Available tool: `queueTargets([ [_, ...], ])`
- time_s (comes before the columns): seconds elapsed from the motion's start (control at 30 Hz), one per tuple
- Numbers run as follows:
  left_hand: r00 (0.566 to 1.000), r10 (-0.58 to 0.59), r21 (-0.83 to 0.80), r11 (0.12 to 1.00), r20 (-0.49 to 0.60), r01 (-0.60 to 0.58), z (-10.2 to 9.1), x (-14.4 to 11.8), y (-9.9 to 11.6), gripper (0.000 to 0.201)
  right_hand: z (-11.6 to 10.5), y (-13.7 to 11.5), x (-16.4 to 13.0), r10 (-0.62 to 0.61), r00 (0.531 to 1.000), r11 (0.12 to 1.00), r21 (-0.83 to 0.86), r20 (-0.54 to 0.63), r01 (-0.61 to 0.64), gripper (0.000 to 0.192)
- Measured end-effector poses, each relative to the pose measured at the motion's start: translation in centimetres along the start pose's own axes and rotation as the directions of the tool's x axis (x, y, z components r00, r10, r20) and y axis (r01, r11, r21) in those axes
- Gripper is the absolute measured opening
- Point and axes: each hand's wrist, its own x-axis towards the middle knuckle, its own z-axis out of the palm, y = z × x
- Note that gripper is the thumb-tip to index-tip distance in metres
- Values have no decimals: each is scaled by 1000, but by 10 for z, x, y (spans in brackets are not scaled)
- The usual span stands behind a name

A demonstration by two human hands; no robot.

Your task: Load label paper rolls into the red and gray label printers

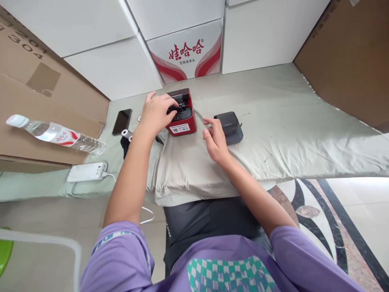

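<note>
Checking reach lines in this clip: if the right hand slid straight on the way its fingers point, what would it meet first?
The right hand points up and slightly right, at the small black device right beside its fingertips. That comes first, probably its near-left edge; whether they already touch is unclear.

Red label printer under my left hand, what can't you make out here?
Head view only:
- Red label printer: top opening partly hidden by the left hand.
- Its white sticker: print too small.
- Black device: near edge covered by the right hand.
- Green object: cut off by the left edge.
</note>
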Motion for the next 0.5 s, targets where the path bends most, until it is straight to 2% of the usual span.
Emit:
queueTargets([
  [0.17,1000,-5,33,999,-22,5,6,2,-1,18,0,0,-2,6,1000,1000,-13,-1,-6,42],
  [0.33,996,-3,-3,1000,-89,3,10,-2,-3,13,-1,-14,4,32,999,999,1,-14,-32,40],
  [0.43,993,-26,-49,999,-117,21,13,-1,-6,12,10,-6,40,158,986,982,109,-56,-152,37],
  [0.5,987,-48,-89,995,-151,35,15,1,-8,10,28,15,79,242,969,945,240,-46,-225,41],
])
